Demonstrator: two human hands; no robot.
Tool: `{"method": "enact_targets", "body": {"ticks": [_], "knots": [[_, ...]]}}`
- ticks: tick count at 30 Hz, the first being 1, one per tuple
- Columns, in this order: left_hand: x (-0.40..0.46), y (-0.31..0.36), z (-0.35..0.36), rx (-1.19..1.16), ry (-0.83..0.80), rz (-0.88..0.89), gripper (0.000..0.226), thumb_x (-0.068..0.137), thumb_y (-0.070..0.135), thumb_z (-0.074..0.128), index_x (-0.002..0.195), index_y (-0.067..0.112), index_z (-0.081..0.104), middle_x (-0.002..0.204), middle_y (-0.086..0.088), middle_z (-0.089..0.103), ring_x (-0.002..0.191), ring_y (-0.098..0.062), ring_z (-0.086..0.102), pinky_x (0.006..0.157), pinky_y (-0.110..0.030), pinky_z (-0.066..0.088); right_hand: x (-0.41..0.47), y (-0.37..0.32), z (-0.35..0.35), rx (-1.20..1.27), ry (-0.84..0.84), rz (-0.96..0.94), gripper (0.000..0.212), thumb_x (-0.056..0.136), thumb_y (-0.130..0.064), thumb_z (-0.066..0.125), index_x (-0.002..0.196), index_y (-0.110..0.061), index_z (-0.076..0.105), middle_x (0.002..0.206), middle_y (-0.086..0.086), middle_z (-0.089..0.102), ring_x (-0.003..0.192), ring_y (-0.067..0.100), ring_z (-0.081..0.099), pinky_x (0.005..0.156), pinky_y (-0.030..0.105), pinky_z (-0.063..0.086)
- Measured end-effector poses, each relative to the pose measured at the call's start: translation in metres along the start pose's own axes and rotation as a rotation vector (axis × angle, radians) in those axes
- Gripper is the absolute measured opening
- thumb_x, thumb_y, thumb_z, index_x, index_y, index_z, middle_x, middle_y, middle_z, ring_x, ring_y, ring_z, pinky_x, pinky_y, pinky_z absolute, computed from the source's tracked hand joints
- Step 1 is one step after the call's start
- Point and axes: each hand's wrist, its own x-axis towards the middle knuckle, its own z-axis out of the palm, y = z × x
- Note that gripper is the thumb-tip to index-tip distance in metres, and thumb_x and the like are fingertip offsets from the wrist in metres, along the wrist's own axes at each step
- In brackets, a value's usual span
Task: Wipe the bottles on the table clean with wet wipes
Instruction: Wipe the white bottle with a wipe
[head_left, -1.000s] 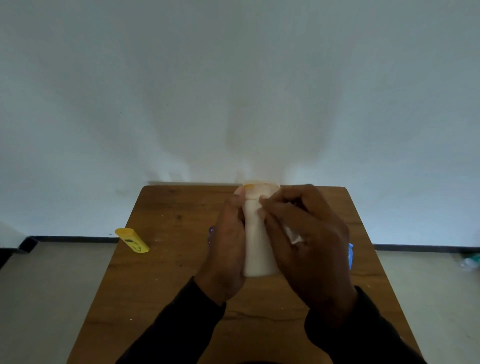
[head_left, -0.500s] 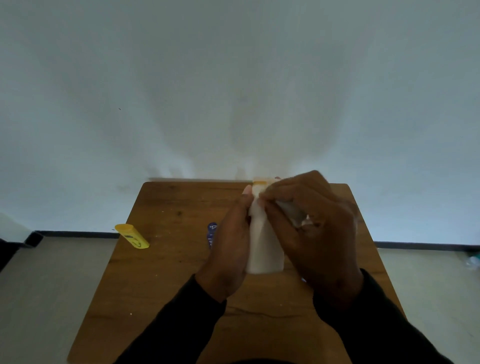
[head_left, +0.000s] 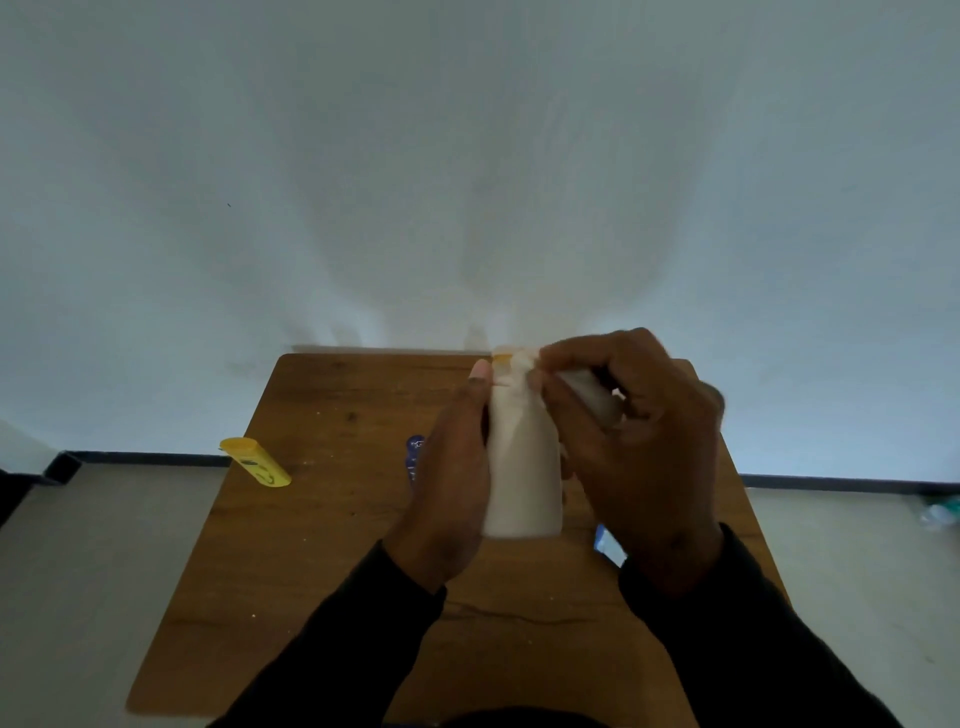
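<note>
Over the middle of the wooden bench (head_left: 322, 545), in the head view, a white bottle (head_left: 524, 467) stands upright between the two hands; whether its base rests on the wood or hangs just above it cannot be told. Its body is opaque, so nothing of its contents shows. At the top sits an orange-yellow cap (head_left: 503, 357), partly covered by a crumpled white wet wipe (head_left: 592, 395).

At the bench's left edge a yellow bottle (head_left: 255, 461) lies on its side, cap end pointing away toward the wall, well apart from the hands. A small blue item (head_left: 414, 454) peeks out just beyond the left hand, and a blue-and-white packet (head_left: 609, 545) shows only as a corner under the right wrist; what either one is cannot be told.

The left hand (head_left: 449, 493) rises along the white bottle's left side, palm against it, thumb tip up near the neck, its grip closed around the body. The right hand (head_left: 639, 447) arches over from the right, fingers curled, its grip narrow and pinching the wet wipe against the bottle's neck and cap. Both arms wear dark sleeves (head_left: 727, 649).
</note>
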Motion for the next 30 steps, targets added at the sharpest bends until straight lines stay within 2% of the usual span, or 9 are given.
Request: {"method": "enact_targets", "body": {"ticks": [4,8,12,16,20,23,24,27,30], "knots": [[-0.001,0.006,0.002,-0.035,0.044,0.003,0.057,0.104,0.045,0.03,0.077,0.034,0.079,0.081,-0.001,0.076,0.071,-0.015,0.072,0.055,-0.027,0.055,-0.004,-0.001,-0.007,0.087,-0.228,-0.111,0.01,0.082,-0.007,0.081,0.084,-0.014,0.074,0.084,-0.004,0.07,0.079,0.018,0.065,0.069,0.037,0.052],[-0.002,0.009,0.005,-0.098,-0.015,-0.043,0.057,0.102,0.049,0.03,0.077,0.031,0.079,0.076,-0.008,0.074,0.061,-0.021,0.07,0.053,-0.032,0.056,0.004,0.009,-0.011,0.072,-0.036,0.023,0.014,0.081,-0.003,0.081,0.085,-0.014,0.073,0.081,-0.005,0.069,0.073,0.013,0.067,0.063,0.032,0.053],[-0.001,0.01,0.003,-0.176,-0.044,-0.09,0.056,0.1,0.05,0.033,0.078,0.028,0.08,0.076,-0.009,0.074,0.06,-0.022,0.07,0.054,-0.034,0.057,0.004,0.008,-0.016,0.097,-0.222,-0.053,0.011,0.081,-0.008,0.081,0.086,-0.015,0.074,0.084,-0.01,0.069,0.076,0.008,0.066,0.067,0.024,0.051],[0.001,0.013,0.001,-0.224,-0.101,-0.114,0.058,0.099,0.054,0.031,0.093,0.02,0.078,0.082,-0.017,0.069,0.063,-0.028,0.065,0.059,-0.035,0.055,0.007,0.014,-0.015,0.107,-0.053,0.075,0.016,0.08,0.002,0.081,0.085,-0.012,0.075,0.081,-0.004,0.07,0.072,0.006,0.067,0.065,0.015,0.049],[0.005,0.013,0.0,-0.259,-0.06,-0.109,0.054,0.099,0.05,0.034,0.087,0.021,0.078,0.077,-0.01,0.073,0.06,-0.024,0.07,0.05,-0.034,0.056,0.001,0.01,-0.015,0.139,-0.229,-0.009,0.011,0.081,-0.008,0.082,0.088,-0.015,0.075,0.086,-0.008,0.071,0.076,0.007,0.068,0.068,0.02,0.051],[0.006,0.012,0.001,-0.3,-0.105,-0.152,0.061,0.1,0.051,0.031,0.085,0.018,0.08,0.076,-0.012,0.07,0.057,-0.025,0.066,0.051,-0.032,0.056,0.004,0.011,-0.01,0.165,-0.057,0.131,0.012,0.082,-0.002,0.08,0.086,-0.012,0.074,0.082,0.001,0.071,0.066,0.005,0.069,0.06,0.015,0.052],[0.006,0.012,0.002,-0.308,-0.116,-0.153,0.062,0.1,0.051,0.03,0.086,0.017,0.08,0.076,-0.013,0.069,0.058,-0.025,0.066,0.052,-0.032,0.056,0.005,0.012,-0.011,0.18,-0.055,0.145,0.013,0.081,-0.001,0.08,0.085,-0.011,0.074,0.081,0.0,0.071,0.069,0.006,0.069,0.061,0.018,0.054],[0.009,0.01,-0.003,-0.322,-0.084,-0.146,0.054,0.1,0.049,0.033,0.098,0.014,0.074,0.079,-0.012,0.072,0.061,-0.024,0.068,0.051,-0.033,0.056,0.001,0.009,-0.014,0.245,-0.239,0.098,0.011,0.08,-0.008,0.082,0.083,-0.015,0.075,0.083,-0.005,0.072,0.076,0.012,0.07,0.064,0.033,0.056],[0.012,0.011,-0.004,-0.329,-0.101,-0.159,0.057,0.101,0.05,0.032,0.094,0.014,0.076,0.078,-0.014,0.069,0.06,-0.025,0.067,0.052,-0.033,0.056,0.004,0.009,-0.009,0.17,-0.121,0.142,0.015,0.08,-0.005,0.083,0.083,-0.017,0.074,0.082,-0.002,0.072,0.072,0.009,0.07,0.061,0.024,0.055]]}}
